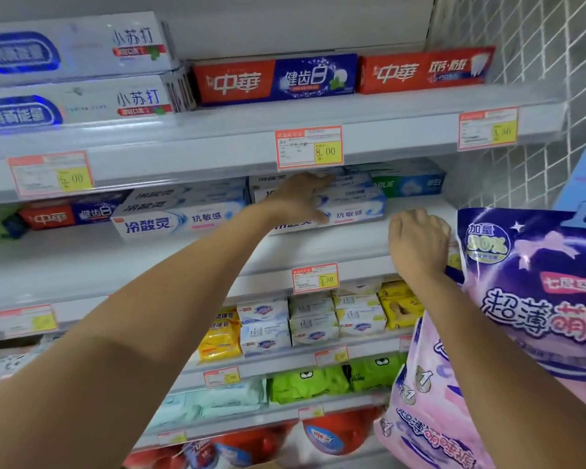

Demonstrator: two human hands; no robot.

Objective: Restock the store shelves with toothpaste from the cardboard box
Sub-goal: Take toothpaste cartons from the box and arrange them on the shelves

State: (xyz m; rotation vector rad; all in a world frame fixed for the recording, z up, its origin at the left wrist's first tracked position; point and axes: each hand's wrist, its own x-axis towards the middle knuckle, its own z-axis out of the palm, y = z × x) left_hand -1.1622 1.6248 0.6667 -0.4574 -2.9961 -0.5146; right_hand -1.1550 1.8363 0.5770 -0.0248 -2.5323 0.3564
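On the middle shelf (335, 247) lies a stack of white and blue toothpaste boxes (356, 206). My left hand (296, 201) reaches in and grips the front of that stack, thumb under a box and fingers over the top. A second stack of the same boxes (170, 218) lies to its left, and a green and blue box (410, 184) sits behind to the right. My right hand (418, 243) rests on the shelf's front edge with its fingers curled and nothing visible in it. The cardboard box is out of view.
The top shelf (217, 137) carries white boxes (75, 72) and red and blue toothpaste boxes (274, 79). Soap packs (315, 319) fill the shelves below. Purple and pink hanging bags (535, 299) crowd the right side beside my right arm. Price tags (309, 147) line the shelf edges.
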